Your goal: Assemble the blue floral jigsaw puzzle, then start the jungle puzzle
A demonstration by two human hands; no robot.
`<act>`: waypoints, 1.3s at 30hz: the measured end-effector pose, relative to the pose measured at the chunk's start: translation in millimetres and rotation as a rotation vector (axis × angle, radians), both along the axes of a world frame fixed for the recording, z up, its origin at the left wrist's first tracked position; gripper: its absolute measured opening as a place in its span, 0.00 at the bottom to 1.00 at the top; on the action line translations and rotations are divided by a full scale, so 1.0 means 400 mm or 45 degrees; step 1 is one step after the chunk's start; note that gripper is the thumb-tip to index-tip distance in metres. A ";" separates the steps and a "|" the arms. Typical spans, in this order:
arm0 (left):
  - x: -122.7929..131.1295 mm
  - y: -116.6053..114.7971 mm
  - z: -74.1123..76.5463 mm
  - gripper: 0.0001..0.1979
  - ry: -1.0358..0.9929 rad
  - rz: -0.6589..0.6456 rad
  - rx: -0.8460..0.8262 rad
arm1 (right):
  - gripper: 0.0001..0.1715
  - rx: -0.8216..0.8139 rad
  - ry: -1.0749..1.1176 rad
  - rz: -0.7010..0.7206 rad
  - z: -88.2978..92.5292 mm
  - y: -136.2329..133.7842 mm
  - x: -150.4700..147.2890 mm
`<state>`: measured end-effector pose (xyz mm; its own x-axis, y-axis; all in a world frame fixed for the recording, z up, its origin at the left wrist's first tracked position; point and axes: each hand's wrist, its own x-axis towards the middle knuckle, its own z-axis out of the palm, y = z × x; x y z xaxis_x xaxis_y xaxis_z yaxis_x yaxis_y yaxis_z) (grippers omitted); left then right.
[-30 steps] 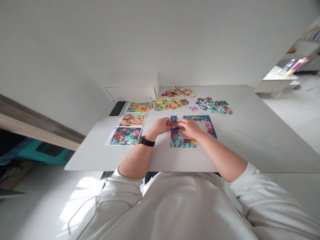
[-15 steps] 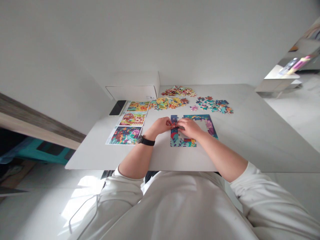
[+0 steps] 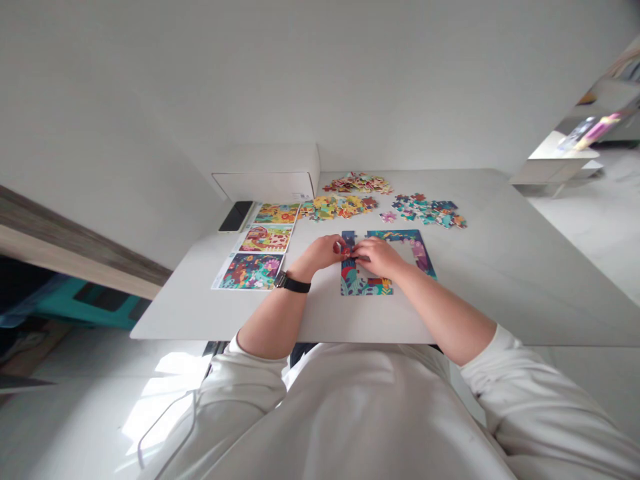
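Note:
A partly joined jigsaw puzzle (image 3: 357,287) lies flat on the table, its dark blue, teal and purple pieces forming a border around a bare middle. At its left side, my left hand (image 3: 327,253) is closed, thumb and index finger pinching a small puzzle piece that is mostly hidden. My right hand (image 3: 379,257) reaches over the bare middle, its fingertips pressed together against the same spot. A gap shows in the top border, left of the blue corner section. Whether the pinched piece is locked in cannot be seen.
Behind the puzzle lie loose piles of teal-blue pieces (image 3: 433,211), yellow pieces (image 3: 340,207) and red-yellow pieces (image 3: 357,182). A single pink piece (image 3: 387,217) sits apart. To the left are a printed picture sheet (image 3: 250,271), a phone (image 3: 235,217) and a white box (image 3: 265,185).
My fingers have shifted slightly at the puzzle's left edge, the right fingertips a little to the left. The piles, sheet and box stay where they were.

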<state>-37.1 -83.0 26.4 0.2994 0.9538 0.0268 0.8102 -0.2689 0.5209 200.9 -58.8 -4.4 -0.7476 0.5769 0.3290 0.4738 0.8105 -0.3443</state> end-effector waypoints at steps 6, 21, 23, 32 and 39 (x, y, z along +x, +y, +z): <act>0.005 0.004 0.005 0.13 0.076 -0.111 0.089 | 0.12 -0.005 -0.025 0.000 0.007 -0.004 -0.002; -0.003 0.005 -0.002 0.11 0.069 -0.172 0.060 | 0.09 -0.029 -0.016 0.015 0.022 -0.015 -0.001; -0.005 0.007 -0.005 0.11 0.064 -0.191 0.061 | 0.09 -0.028 -0.015 0.019 0.023 -0.017 -0.001; -0.002 0.003 -0.004 0.16 0.030 -0.141 0.057 | 0.10 -0.011 -0.005 0.023 0.015 -0.012 -0.001; -0.007 0.002 -0.006 0.16 0.016 -0.119 0.030 | 0.11 -0.037 -0.014 0.062 0.019 -0.014 0.002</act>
